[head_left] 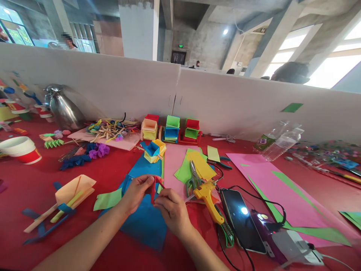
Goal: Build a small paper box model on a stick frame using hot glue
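Observation:
Between my two hands is a folded piece of red paper (pixel 153 190), held above a blue sheet (pixel 146 229). My left hand (pixel 137 194) pinches its left side between thumb and fingers. On the lower right edge, my right hand (pixel 172 207) is closed on the same red paper. A small blue and yellow folded paper box (pixel 153 149) sits just beyond my hands. Behind it stand several stacked paper boxes in colours, among them a green one (pixel 172 122). A light green slip (pixel 107 199) lies left of my left wrist.
To the right are a yellow glue gun (pixel 207 195), scissors (pixel 194 173), a phone (pixel 242 218) and a power strip (pixel 293 241) with cables. On the left stand a paper-stick model (pixel 75 190), paper cups (pixel 21 149) and a steel jug (pixel 63 107). A white partition (pixel 113 79) runs behind.

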The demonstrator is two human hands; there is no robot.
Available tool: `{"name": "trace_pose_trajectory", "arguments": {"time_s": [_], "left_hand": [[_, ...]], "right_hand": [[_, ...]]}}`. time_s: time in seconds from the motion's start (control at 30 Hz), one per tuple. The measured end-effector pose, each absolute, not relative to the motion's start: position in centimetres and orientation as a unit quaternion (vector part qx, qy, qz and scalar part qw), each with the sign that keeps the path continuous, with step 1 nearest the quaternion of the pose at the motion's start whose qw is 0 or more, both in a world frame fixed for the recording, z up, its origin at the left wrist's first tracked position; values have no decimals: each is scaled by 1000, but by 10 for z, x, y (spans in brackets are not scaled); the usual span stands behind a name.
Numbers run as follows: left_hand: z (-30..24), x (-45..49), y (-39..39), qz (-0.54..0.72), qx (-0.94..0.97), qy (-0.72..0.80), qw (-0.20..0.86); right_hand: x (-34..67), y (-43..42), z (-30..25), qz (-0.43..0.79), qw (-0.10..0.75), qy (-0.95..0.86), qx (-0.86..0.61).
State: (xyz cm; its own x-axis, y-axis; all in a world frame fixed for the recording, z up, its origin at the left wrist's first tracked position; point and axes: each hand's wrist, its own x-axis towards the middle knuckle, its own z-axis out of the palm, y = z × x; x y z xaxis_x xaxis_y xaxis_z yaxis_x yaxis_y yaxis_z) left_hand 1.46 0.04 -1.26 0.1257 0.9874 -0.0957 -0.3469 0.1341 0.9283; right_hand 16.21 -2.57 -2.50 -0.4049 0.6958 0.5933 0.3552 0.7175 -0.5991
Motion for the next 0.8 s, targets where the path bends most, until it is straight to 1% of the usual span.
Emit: {"name": "trace_pose_trajectory", "arguments": {"time_s": [0.13,0.23,0.3,0.37,0.43,0.53,0.6,0.67,0.8], "left_hand": [[-10,14,0,515,395,393,651],[-10,10,1,528,387,389,649],[-10,7,2,537,384,378,649],[-12,5,3,541,387,365,652],[-13,4,3,538,397,354,654],[-14,3,2,525,419,343,656],[-12,4,1,514,430,341,659],[-9,5,0,505,432,348,661],[-7,8,0,501,428,386,646]], "right_hand": [[162,-27,-27,167,434,-823,-325],[165,-26,-23,186,467,-802,-322],[168,-25,-19,210,498,-765,-350],[170,-23,-17,244,521,-714,-398],[171,-20,-17,320,520,-666,-428],[171,-16,-19,470,494,-607,-409],[169,-14,-20,524,487,-580,-390],[168,-14,-20,536,494,-564,-387],[169,-14,-19,512,516,-553,-407]]}}
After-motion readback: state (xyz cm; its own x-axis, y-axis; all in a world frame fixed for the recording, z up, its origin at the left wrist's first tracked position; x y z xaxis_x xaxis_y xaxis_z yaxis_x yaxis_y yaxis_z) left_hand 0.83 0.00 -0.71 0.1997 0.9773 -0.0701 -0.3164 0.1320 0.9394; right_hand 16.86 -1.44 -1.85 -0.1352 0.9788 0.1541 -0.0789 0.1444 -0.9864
